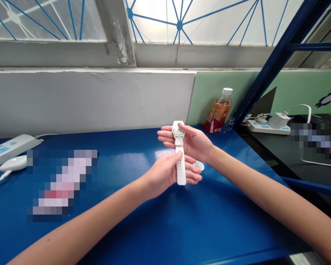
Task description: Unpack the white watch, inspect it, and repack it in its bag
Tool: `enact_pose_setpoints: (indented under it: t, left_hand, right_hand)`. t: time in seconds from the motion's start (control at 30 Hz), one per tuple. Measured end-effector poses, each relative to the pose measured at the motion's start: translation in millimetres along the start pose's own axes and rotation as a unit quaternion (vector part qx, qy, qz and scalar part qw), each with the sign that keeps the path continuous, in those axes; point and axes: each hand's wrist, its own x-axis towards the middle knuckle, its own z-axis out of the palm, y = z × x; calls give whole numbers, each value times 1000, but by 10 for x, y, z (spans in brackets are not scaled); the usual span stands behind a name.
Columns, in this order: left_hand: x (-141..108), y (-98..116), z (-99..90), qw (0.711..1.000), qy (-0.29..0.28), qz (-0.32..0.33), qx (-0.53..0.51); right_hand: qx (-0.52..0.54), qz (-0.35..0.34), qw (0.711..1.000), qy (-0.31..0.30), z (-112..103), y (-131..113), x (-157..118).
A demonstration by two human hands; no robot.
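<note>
A white wristwatch (179, 140) is held upright above the blue table, its round face at the top and its strap with holes hanging down. My right hand (197, 141) supports the watch face from behind, thumb on the face's upper edge. Lower down, my left hand (165, 171) has its thumb on the front of the strap and its fingers stretched out behind it. Behind my left fingers, a small clear plastic item (200, 165) lies on the table, partly hidden.
A bottle (218, 112) of reddish drink stands against the green panel at the table's back. Power strips lie at far left (13, 147) and right (269, 126). A pixelated object (64, 182) lies left. A blue metal post (276, 55) slants at right.
</note>
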Motion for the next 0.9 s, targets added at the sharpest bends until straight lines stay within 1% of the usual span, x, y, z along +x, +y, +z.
enact_pose_setpoints:
  t: [0.1, 0.2, 0.3, 0.47, 0.63, 0.8, 0.9]
  left_hand:
    - [-1, 8, -4, 1000, 18, -25, 2]
    - [-3, 6, -8, 999, 13, -36, -8]
    - [-1, -3, -13, 999, 1, -32, -26]
    - [16, -20, -32, 999, 10, -26, -35]
    - [18, -32, -42, 1000, -13, -10, -26]
    - [19, -41, -41, 1000, 10, 10, -6]
    - [33, -46, -32, 1000, 9, -9, -1]
  right_hand:
    - [-19, 6, 1000, 2, -39, 13, 16]
    - [-25, 23, 999, 16, -69, 19, 25]
    - [-24, 34, 999, 21, -86, 23, 32]
    - [-4, 36, 999, 19, -66, 28, 32]
    - [2, 34, 999, 15, -44, 30, 10]
    - [-22, 46, 999, 10, -41, 33, -22]
    - [-39, 45, 998, 5, -22, 13, -43]
